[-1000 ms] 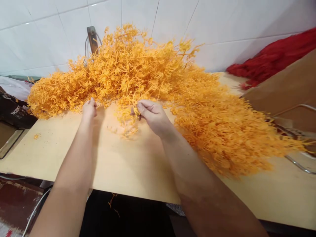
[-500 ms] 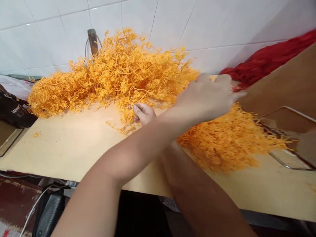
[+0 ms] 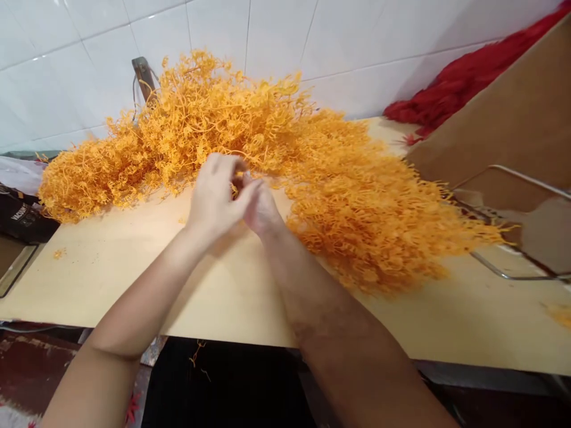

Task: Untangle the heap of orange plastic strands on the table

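Observation:
My left hand and my right hand meet over the table, with their fingers curled toward each other. A small bit of an orange artificial sprig shows between the fingers; most of it is hidden by the hands. Just behind them lies a large tangled heap of orange artificial sprigs, with curly stems and tiny star-like tips. To the right of my right hand spreads a flatter bundle of orange sprigs, its tips pointing right.
The pale tabletop runs up to a white tiled wall. At right stand a brown cardboard box and a bent metal rod frame. Red foliage lies behind the box. A black bag is at far left.
My left hand has come back from the right-hand bundle, uncrossing my arms, to meet my right hand. Orange sprigs now stretch along the right, joining heap and bundle. The view has shifted slightly.

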The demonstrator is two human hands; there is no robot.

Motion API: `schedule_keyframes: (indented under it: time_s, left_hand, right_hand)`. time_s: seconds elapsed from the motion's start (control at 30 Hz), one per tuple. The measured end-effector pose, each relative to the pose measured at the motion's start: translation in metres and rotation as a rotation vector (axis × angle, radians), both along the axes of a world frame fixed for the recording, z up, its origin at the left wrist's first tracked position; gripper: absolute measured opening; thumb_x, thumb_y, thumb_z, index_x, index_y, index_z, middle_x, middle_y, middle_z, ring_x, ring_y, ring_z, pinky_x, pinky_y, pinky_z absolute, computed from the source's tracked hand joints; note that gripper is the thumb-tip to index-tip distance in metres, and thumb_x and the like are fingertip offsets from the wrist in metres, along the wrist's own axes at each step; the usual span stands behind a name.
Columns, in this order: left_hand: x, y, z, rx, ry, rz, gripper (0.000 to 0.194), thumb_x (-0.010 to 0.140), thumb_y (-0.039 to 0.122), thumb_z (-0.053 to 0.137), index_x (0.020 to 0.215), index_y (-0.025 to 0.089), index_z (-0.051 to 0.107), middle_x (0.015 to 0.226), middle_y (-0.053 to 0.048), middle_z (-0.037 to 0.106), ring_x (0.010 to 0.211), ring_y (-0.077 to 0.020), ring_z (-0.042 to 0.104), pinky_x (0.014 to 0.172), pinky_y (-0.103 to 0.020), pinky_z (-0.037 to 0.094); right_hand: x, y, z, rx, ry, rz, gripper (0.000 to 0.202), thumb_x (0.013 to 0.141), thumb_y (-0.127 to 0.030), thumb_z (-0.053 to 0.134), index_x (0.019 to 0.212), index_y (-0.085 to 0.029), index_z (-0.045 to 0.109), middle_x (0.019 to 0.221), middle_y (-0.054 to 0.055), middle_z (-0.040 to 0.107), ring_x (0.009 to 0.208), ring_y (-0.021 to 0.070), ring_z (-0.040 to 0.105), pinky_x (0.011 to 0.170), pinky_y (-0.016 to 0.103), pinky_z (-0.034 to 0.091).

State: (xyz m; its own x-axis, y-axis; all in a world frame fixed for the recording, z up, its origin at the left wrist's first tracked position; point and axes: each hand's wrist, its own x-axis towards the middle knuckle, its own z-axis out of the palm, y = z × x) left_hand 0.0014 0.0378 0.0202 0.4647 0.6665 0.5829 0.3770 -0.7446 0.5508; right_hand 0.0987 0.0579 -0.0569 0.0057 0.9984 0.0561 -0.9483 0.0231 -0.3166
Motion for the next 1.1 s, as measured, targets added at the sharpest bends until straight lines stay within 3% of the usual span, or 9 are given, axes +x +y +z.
schedule_keyframes:
  time_s: [0.1,0.2,0.33,0.5,0.63,0.73,0.8,1.0,1.1]
  left_hand:
    - [-0.031,0.028,-0.021,-0.087,0.051,0.178,0.036,0.068,0.042,0.069,0.084,0.016,0.050,0.091,-0.006,0.054,0.090,-0.0175,0.050,0.081,-0.031,0.040]
    - [-0.038,0.043,-0.041,-0.261,0.045,0.081,0.025,0.079,0.040,0.056,0.079,0.018,0.046,0.071,0.000,0.050,0.067,-0.0114,0.047,0.066,-0.026,0.038]
    - [-0.035,0.047,-0.050,-0.364,-0.093,-0.035,0.008,0.083,0.020,0.043,0.075,0.018,0.043,0.066,0.002,0.046,0.063,-0.0089,0.045,0.062,-0.023,0.036]
    - [-0.040,0.048,-0.048,-0.587,-0.100,-0.055,0.015,0.081,0.012,0.040,0.067,0.018,0.040,0.061,0.003,0.042,0.058,-0.0077,0.040,0.058,-0.021,0.034]
    - [-0.043,0.043,-0.047,-0.515,0.025,-0.055,0.030,0.086,0.041,0.045,0.066,0.019,0.038,0.059,0.003,0.043,0.055,-0.0090,0.039,0.054,-0.023,0.029]
    - [-0.042,0.044,-0.049,-0.420,0.144,0.067,0.044,0.075,0.059,0.053,0.061,0.020,0.037,0.054,0.003,0.040,0.051,-0.0097,0.034,0.052,-0.025,0.022]
    - [-0.042,0.048,-0.053,-0.381,0.172,0.112,0.045,0.075,0.058,0.053,0.058,0.020,0.038,0.053,0.002,0.039,0.051,-0.0099,0.032,0.052,-0.025,0.020]
    - [-0.046,0.059,-0.059,-0.447,0.161,-0.113,0.022,0.082,0.032,0.044,0.065,0.019,0.042,0.059,0.002,0.042,0.058,-0.0103,0.040,0.055,-0.022,0.029]
    - [-0.046,0.051,-0.054,-0.409,0.245,-0.056,0.026,0.083,0.038,0.042,0.065,0.019,0.041,0.061,0.001,0.045,0.060,-0.0117,0.042,0.056,-0.024,0.030]
  right_hand:
    - [0.001,-0.006,0.007,0.024,-0.532,-0.217,0.009,0.075,-0.026,0.062,0.079,-0.020,0.057,0.067,-0.002,0.055,0.059,0.0088,0.051,0.058,0.024,0.047]
    - [0.001,-0.010,0.008,0.043,-0.800,-0.280,0.024,0.063,-0.028,0.071,0.080,-0.020,0.057,0.072,-0.002,0.056,0.061,0.0089,0.052,0.063,0.027,0.049]
    - [-0.001,-0.011,0.005,0.073,-0.990,-0.313,0.038,0.055,-0.038,0.076,0.080,-0.020,0.055,0.072,-0.002,0.056,0.061,0.0088,0.050,0.061,0.027,0.047]
    - [-0.004,-0.010,0.000,0.143,-1.228,-0.315,0.029,0.062,-0.038,0.071,0.074,-0.019,0.052,0.066,-0.002,0.052,0.058,0.0084,0.044,0.055,0.024,0.038]
    - [-0.005,-0.008,-0.002,0.262,-1.464,-0.354,0.012,0.072,-0.020,0.053,0.062,-0.018,0.046,0.061,-0.002,0.043,0.058,0.0090,0.038,0.057,0.025,0.033]
    - [-0.006,-0.009,-0.001,0.287,-1.665,-0.474,0.014,0.070,-0.012,0.046,0.058,-0.019,0.042,0.064,-0.001,0.042,0.062,0.0111,0.039,0.062,0.027,0.033]
    - [-0.008,-0.009,0.001,0.276,-1.766,-0.516,0.016,0.069,-0.010,0.046,0.058,-0.019,0.039,0.066,0.000,0.042,0.065,0.0125,0.040,0.065,0.028,0.034]
    - [-0.006,-0.008,0.002,0.194,-1.778,-0.470,0.016,0.079,-0.019,0.044,0.064,-0.019,0.039,0.071,0.001,0.043,0.071,0.0141,0.042,0.068,0.029,0.034]
    - [-0.005,-0.006,0.000,0.200,-1.778,-0.472,0.021,0.082,-0.018,0.040,0.061,-0.020,0.035,0.069,0.000,0.041,0.069,0.0131,0.041,0.068,0.029,0.033]
